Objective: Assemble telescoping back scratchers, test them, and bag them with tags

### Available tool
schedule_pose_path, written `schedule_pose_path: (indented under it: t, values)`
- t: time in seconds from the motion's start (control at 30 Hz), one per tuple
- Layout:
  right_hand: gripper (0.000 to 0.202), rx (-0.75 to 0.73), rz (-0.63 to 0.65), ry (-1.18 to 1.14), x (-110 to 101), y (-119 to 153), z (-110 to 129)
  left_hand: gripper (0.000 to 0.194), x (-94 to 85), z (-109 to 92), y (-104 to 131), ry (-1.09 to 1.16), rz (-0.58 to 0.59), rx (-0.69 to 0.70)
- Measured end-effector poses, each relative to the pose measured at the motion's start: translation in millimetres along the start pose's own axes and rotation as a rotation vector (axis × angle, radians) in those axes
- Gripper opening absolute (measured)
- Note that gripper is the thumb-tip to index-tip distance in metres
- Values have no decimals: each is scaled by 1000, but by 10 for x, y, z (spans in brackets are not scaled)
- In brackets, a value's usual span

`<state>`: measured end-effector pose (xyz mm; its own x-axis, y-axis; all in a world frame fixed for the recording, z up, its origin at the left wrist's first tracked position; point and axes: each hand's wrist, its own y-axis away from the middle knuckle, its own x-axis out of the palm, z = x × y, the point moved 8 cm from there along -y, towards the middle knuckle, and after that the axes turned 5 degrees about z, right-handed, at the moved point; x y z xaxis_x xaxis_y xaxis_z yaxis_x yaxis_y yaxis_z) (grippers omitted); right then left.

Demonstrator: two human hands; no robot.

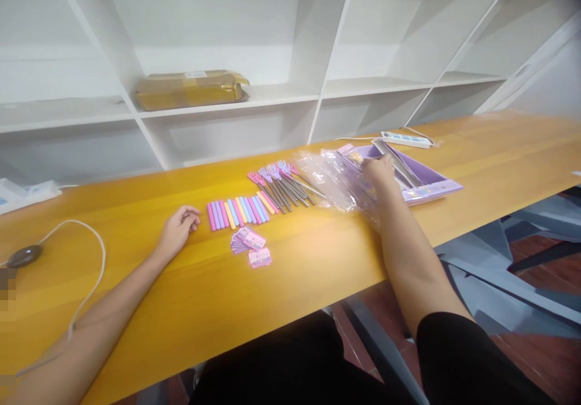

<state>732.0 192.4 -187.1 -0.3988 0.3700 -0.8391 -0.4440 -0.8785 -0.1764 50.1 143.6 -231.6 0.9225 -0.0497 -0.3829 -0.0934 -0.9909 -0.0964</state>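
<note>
Box (pixel 438 188) reach seemed the step: right hand (pixel 380 169) at its edge, grip I couldn't tell; left hand (pixel 178 230) loosely relaxed, apparently empty, near sticks (pixel 229 214). Next move likely needed care around plastic (pixel 320 178).

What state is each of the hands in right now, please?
Left hand: partly open, fingers loosely curled, beside the pastel sticks; nothing visibly held.
Right hand: at the purple box; whether it holds anything cannot be told.
</note>
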Motion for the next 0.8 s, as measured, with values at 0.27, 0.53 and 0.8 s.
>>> schedule_pose_path:
  t: [0.27,0.53,0.8]
  values:
    - [44,104,124,264,73,-57,-275,34,15,35,-27,-26,7,9]
    - [63,155,130,347,126,-12,-304,27,35,59,-30,-71,25,13]
    - [87,157,254,373,201,53,-259,25,96,59,-23,-113,60,30]
